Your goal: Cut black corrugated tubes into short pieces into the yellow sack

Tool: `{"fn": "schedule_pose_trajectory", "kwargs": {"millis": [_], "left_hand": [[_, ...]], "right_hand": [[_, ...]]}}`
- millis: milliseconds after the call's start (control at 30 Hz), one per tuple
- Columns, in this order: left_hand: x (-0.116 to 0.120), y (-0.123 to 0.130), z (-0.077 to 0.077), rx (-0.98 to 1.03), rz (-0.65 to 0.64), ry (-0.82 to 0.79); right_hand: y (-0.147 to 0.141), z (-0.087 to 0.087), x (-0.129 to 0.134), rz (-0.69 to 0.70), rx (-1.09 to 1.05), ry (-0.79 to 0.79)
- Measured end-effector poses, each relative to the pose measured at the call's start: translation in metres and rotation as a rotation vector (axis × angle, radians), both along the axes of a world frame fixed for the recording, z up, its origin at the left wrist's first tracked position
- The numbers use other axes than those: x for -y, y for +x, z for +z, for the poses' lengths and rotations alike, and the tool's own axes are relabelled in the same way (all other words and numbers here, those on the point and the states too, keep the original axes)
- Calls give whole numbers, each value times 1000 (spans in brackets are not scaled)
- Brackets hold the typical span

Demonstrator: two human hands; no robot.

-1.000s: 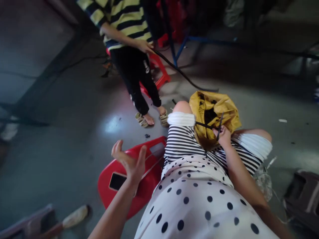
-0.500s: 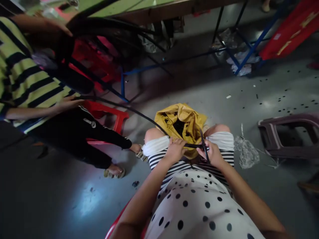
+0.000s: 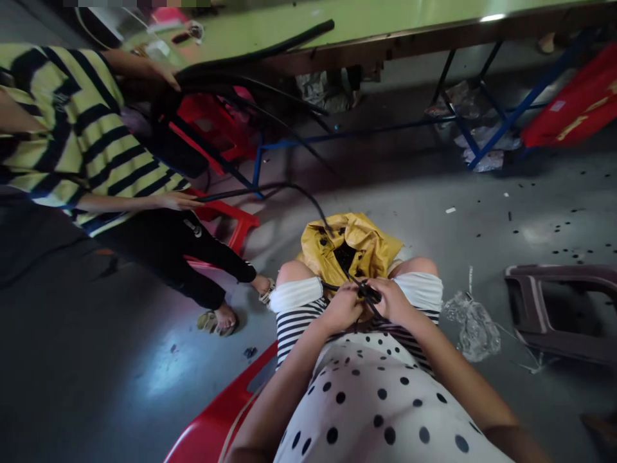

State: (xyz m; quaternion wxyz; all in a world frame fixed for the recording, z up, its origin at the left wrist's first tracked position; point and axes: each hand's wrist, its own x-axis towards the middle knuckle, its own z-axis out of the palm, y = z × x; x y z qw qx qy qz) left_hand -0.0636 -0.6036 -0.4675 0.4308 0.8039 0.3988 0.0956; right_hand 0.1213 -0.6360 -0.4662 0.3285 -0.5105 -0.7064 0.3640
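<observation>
At the near rim of the yellow sack (image 3: 378, 244), gripped a black strip (image 3: 330, 285) in the left hand (image 3: 342, 309) and a slim dark piece (image 3: 375, 307) in the right hand (image 3: 393, 300). Judged dark scraps (image 3: 344, 256) inside as done, long black lengths (image 3: 289, 44) by a co-worker's hand (image 3: 165, 74) as left.

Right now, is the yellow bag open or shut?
Open. The bag's mouth is spread, and black bits show inside.
</observation>
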Motion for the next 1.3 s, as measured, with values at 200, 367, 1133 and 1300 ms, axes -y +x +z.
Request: {"fn": "schedule_pose_trajectory", "kwargs": {"millis": [200, 367, 1133, 1300], "left_hand": [[4, -9, 0, 4, 43, -20], [16, -24, 10, -18, 57, 77], [111, -99, -5, 88, 217, -144], [100, -84, 2, 85, 225, -125]], "right_hand": [[17, 1, 0, 18, -30, -58], [13, -3, 13, -30, -125, -207], [0, 1, 74, -66, 170, -381], [-57, -15, 83, -470, -416, -555]]}}
